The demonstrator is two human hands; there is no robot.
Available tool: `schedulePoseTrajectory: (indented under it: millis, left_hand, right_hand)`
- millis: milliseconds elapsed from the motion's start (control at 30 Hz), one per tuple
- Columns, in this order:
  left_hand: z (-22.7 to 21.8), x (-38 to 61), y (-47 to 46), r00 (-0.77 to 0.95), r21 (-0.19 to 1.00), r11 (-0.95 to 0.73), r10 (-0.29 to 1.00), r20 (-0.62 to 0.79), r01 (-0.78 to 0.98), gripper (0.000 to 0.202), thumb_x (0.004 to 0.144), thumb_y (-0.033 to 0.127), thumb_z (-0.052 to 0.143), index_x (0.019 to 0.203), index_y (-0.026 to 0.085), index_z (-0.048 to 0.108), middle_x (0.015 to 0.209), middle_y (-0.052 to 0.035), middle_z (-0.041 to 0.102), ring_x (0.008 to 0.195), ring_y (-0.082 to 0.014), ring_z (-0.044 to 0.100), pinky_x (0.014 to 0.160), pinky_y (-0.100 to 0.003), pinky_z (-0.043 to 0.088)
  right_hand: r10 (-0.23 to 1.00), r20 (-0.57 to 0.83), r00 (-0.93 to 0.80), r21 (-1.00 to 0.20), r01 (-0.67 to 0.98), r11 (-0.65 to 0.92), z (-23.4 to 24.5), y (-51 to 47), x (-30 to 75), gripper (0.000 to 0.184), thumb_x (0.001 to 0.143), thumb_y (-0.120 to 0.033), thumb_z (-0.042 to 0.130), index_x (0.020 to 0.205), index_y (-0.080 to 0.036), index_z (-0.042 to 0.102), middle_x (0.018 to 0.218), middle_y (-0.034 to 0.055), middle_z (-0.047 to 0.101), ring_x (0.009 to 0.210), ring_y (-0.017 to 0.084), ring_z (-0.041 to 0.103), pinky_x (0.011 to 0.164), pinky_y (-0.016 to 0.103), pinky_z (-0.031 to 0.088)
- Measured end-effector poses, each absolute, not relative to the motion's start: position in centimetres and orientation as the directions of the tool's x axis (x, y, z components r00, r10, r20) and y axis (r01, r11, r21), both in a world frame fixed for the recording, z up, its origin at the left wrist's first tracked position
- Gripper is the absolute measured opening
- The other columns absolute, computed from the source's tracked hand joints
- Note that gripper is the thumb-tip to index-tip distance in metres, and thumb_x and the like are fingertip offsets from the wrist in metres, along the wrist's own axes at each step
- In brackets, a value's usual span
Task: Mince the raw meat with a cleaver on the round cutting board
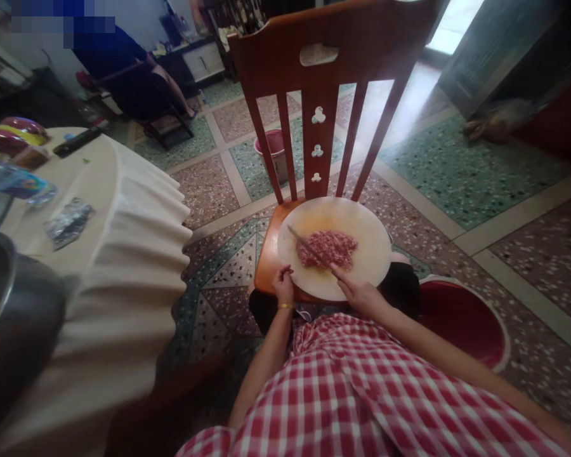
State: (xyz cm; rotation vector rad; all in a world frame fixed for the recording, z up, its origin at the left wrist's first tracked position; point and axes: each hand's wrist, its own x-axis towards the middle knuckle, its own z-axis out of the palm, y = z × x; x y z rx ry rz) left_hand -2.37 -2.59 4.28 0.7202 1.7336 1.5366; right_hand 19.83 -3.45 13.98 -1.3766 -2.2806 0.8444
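Observation:
A round white cutting board (pixel 371 247) rests on the wooden chair's seat in front of me. Minced reddish-pink meat (pixel 330 246) lies spread over its middle. My right hand (pixel 359 292) is closed around the handle of a knife (pixel 309 246), whose blade slants to the upper left across the meat. The handle itself is mostly hidden by my fingers. My left hand (pixel 283 284), with a yellow band at its wrist, is at the board's near left edge. Its fingers are curled, and no object shows in them.
The chair's slatted back (pixel 318 133) rises behind the board. At left, a cloth-covered table (pixel 105 190) bears a metal pot (pixel 23 304), a plastic bottle (pixel 16 181) and a crumpled bag (pixel 70 222). A red basin (pixel 461 324) is on the floor at right; a bucket (pixel 273 152) stands beyond the chair. A person sits farther back.

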Motion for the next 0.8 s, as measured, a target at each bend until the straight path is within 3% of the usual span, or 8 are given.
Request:
schedulePoseTrajectory:
  millis: [100, 333, 500, 700, 800]
  left_hand:
    - [3.9, -1.8, -3.1, -0.572, 0.986, 0.154, 0.805, -0.159, -0.057, 0.021, 0.071, 0.023, 0.049, 0.084, 0.013, 0.062, 0.068, -0.0024, 0.060, 0.051, -0.0061, 0.047, 0.051, -0.019, 0.038]
    - [3.8, -2.3, -4.2, -0.587, 0.982, 0.188, 0.793, -0.167, -0.025, 0.021, 0.072, 0.023, 0.049, 0.084, 0.013, 0.062, 0.070, -0.0034, 0.061, 0.057, -0.0084, 0.051, 0.056, -0.021, 0.041]
    - [4.8, -8.9, -5.7, -0.753, 0.979, 0.193, 0.653, -0.081, 0.062, 0.022, 0.072, 0.025, 0.047, 0.085, 0.015, 0.062, 0.071, -0.0033, 0.061, 0.060, -0.0095, 0.053, 0.058, -0.022, 0.042]
    - [4.2, -14.2, -6.8, -0.838, 0.955, 0.283, 0.540, -0.086, 0.084, 0.022, 0.068, 0.023, 0.048, 0.081, 0.014, 0.063, 0.065, -0.0024, 0.061, 0.061, -0.0108, 0.054, 0.061, -0.023, 0.043]
    - [3.7, -13.8, -6.6, -0.834, 0.951, 0.301, 0.542, -0.105, 0.076, 0.021, 0.068, 0.022, 0.049, 0.081, 0.013, 0.063, 0.065, -0.0024, 0.061, 0.062, -0.0113, 0.055, 0.063, -0.024, 0.044]
  right_hand:
    - [0.877, -0.115, -0.467, -0.642, 0.708, 0.293, 13.1, -3.6, 20.1, 0.045, 0.092, -0.025, 0.033, 0.136, -0.020, 0.030, 0.102, 0.0071, 0.061, 0.090, 0.024, 0.058, 0.075, 0.034, 0.049]
    - [0.872, 0.075, -0.484, -0.674, 0.619, 0.402, 14.6, -4.1, 19.8, 0.047, 0.092, -0.031, 0.032, 0.138, -0.024, 0.023, 0.124, 0.0038, 0.046, 0.103, 0.023, 0.051, 0.086, 0.033, 0.044]
    - [0.857, -0.115, -0.502, -0.622, 0.709, 0.331, 12.0, -3.8, 19.9, 0.045, 0.091, -0.030, 0.033, 0.136, -0.024, 0.031, 0.104, 0.0049, 0.060, 0.088, 0.025, 0.059, 0.072, 0.033, 0.050]
    - [0.898, 0.064, -0.435, -0.615, 0.692, 0.379, 15.2, -3.4, 19.7, 0.046, 0.092, -0.036, 0.031, 0.136, -0.025, 0.029, 0.120, 0.0057, 0.051, 0.093, 0.026, 0.057, 0.076, 0.034, 0.048]
    - [0.908, 0.019, -0.419, -0.549, 0.755, 0.360, 13.8, -3.2, 19.5, 0.047, 0.092, -0.035, 0.029, 0.137, -0.021, 0.029, 0.115, 0.0092, 0.054, 0.082, 0.029, 0.060, 0.070, 0.039, 0.049]
